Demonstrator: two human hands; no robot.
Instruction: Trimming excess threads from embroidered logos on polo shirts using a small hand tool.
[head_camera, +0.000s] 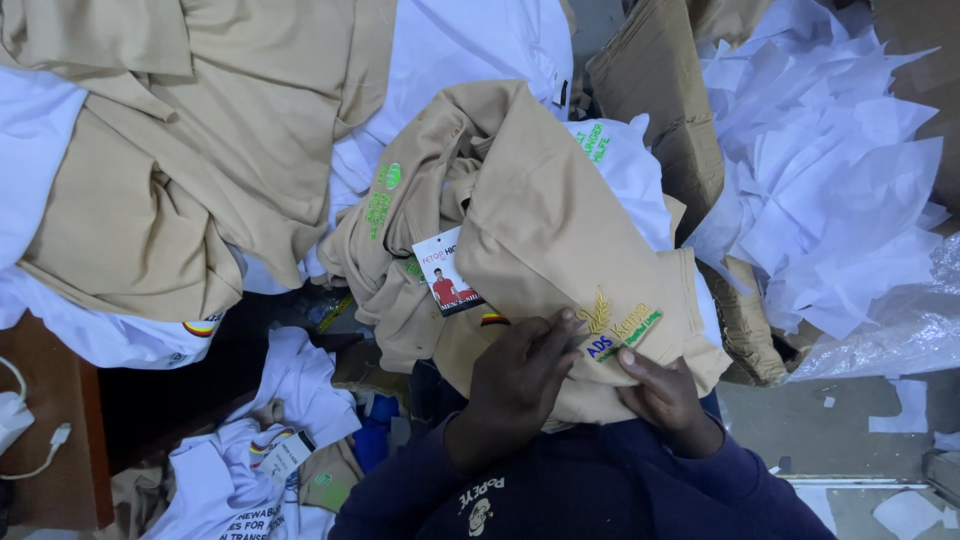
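Both hands, the left hand and the right hand, grip a tan shirt with bent fingers, on the lap, beside white paper.

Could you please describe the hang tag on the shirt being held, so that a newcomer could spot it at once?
Start at the tan polo shirt heaped in the middle, which the left hand and right hand grip at its embroidered emblem. Left of that emblem lies a hang tag: the only white card there, picturing a figure in red.

garment workshop | heaped tan shirts | tissue sheets | cardboard box
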